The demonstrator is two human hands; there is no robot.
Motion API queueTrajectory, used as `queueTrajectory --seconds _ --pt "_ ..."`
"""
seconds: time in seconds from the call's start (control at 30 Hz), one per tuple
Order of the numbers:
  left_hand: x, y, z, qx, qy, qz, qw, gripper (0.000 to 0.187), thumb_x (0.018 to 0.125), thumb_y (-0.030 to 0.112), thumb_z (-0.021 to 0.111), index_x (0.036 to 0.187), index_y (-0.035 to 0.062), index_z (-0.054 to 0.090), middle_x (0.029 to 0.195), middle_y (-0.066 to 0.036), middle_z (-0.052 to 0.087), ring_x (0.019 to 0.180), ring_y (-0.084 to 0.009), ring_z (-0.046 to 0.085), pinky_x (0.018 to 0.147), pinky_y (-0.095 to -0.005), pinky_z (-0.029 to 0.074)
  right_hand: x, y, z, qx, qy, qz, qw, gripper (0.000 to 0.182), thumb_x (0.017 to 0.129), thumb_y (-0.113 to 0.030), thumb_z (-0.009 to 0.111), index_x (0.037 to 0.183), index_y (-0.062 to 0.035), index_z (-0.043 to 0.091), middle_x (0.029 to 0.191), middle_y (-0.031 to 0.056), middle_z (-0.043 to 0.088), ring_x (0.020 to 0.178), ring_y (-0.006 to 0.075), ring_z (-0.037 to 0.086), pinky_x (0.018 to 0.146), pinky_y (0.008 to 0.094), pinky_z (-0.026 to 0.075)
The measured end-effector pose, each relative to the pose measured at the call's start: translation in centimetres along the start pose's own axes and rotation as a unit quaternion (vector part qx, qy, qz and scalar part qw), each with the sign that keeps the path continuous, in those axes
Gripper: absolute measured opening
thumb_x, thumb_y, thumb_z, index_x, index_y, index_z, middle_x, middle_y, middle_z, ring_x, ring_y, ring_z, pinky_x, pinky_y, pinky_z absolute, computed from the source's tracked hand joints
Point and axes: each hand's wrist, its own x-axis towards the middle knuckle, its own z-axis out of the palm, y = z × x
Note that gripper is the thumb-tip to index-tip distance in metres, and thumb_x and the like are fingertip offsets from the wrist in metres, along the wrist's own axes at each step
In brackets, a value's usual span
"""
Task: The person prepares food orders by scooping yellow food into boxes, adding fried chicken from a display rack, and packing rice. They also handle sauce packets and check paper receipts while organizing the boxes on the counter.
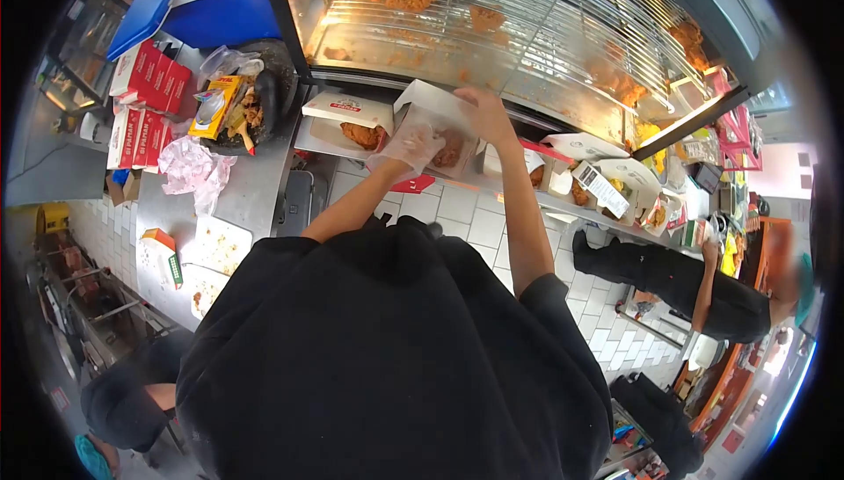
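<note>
My left hand (413, 144), in a clear plastic glove, is at the left side of an open white box (440, 102); its fingers reach over the box's edge. A piece of fried chicken (448, 148) lies inside that box. My right hand (483, 112) is bare, its fingers bent round the box's raised lid at the upper right. Just left stands another open box (350, 111) with fried chicken (362, 135) in it. Both boxes are on the narrow steel ledge below the glass display case.
Fried chicken sits on wire racks (527, 5) in the display case ahead. More open boxes (633, 177) line the ledge rightward. On the left counter (255, 190) are red boxes (149, 76), a black bowl (268, 84) and crumpled paper (195, 168). Co-workers (677, 278) stand right and lower left.
</note>
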Motion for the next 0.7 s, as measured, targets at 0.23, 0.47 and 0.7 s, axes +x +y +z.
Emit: queueTrajectory --seconds 0.23,0.47,0.7 --pt "-3.4 2.3 -12.5 -0.416 -0.139 -0.242 0.865 0.019 0.089 0.017 0.062 0.102 0.0046 0.068 0.105 -0.004 0.067 0.102 -0.0250 0.061 0.091 -0.0349 0.046 -2.0 -2.2 0.6 -0.059 -0.028 -0.065 0.996 0.044 0.076 -0.019 0.066 0.118 -0.0075 0.062 0.112 0.0157 0.065 0.104 0.0340 0.060 0.094 0.0408 0.046" --pt "-14.2 -14.3 -25.1 -0.417 0.305 -0.338 0.786 0.017 0.090 0.015 0.066 0.098 -0.0002 0.068 0.093 -0.004 0.067 0.091 -0.0103 0.060 0.084 -0.0262 0.047 6.4 -17.7 2.1 0.230 -0.215 -0.053 0.948 0.031 0.085 -0.012 0.068 0.114 -0.0051 0.065 0.111 0.0113 0.066 0.098 0.0246 0.065 0.088 0.0333 0.049" --pt "-8.5 -33.1 -33.0 -0.042 0.444 -0.251 0.859 0.016 0.092 0.010 0.057 0.101 0.0016 0.066 0.103 -0.015 0.067 0.100 -0.0271 0.064 0.091 -0.0355 0.048 32.0 -35.3 18.2 0.258 0.062 -0.205 0.942 0.014 0.094 -0.010 0.054 0.098 -0.0005 0.064 0.088 0.0063 0.067 0.084 0.0104 0.063 0.075 0.0243 0.048"
